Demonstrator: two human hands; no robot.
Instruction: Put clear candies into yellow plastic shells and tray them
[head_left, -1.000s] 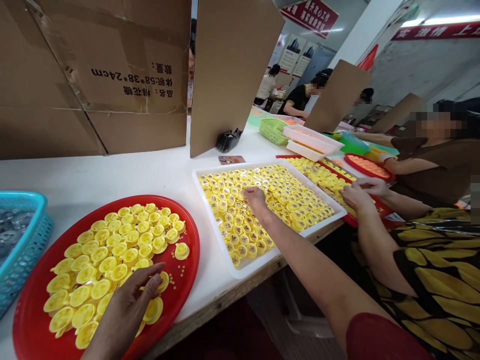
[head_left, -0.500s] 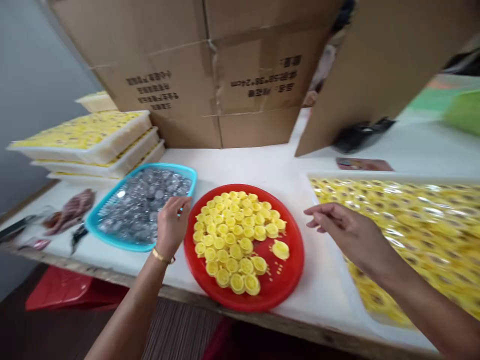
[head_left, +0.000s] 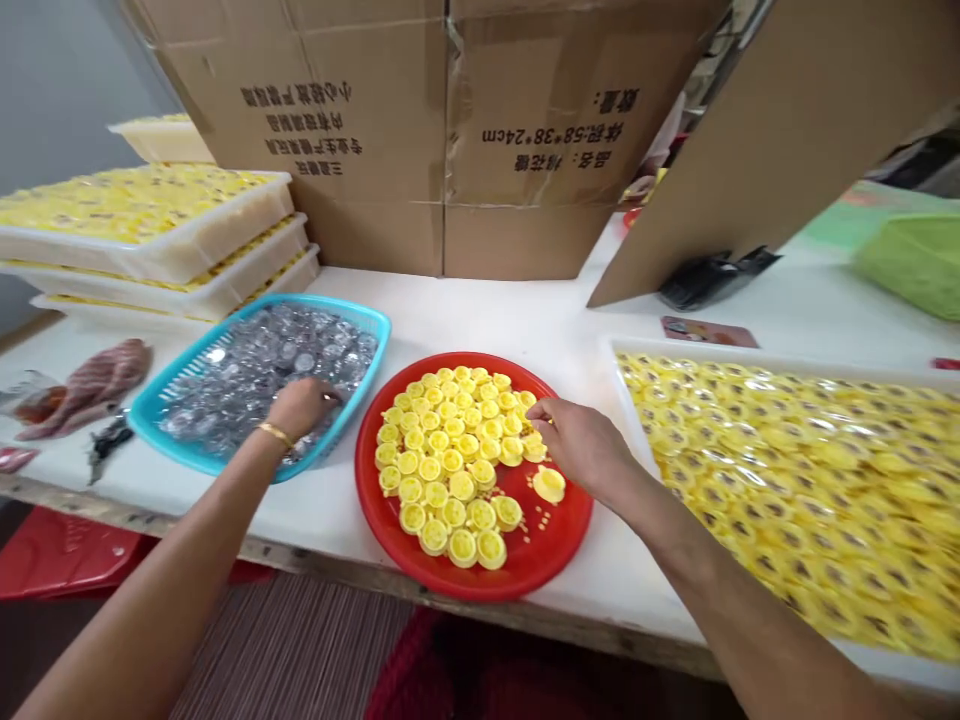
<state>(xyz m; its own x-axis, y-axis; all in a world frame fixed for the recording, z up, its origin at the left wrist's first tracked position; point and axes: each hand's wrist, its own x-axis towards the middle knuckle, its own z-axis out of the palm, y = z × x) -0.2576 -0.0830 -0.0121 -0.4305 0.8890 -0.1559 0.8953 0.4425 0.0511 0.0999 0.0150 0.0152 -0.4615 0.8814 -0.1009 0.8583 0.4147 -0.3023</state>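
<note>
The left forearm (head_left: 187,560) reaches forward, its wrist bent slightly inward, the left hand (head_left: 301,407) back-up with curled fingers. The right forearm (head_left: 712,575) angles inward; the right hand (head_left: 579,440) points leftward, fingers bent.

Pieces (head_left: 451,460) lie on the platter (head_left: 546,548), right of the basket (head_left: 377,330) (a cardboard panel (head_left: 525,238) behind both).

And here's a plain grey wall (head_left: 64,75) filling the upper left corner, with a tall cardboard screen (head_left: 360,235) beside it, its printing upside down, and a second brown panel (head_left: 787,110) leaning at the right! Across the middle runs the white worktop (head_left: 495,310) with its rough, worn front edge, and below, a red plastic seat (head_left: 67,560) stands over a dark, finely striped floor (head_left: 277,645).
</note>
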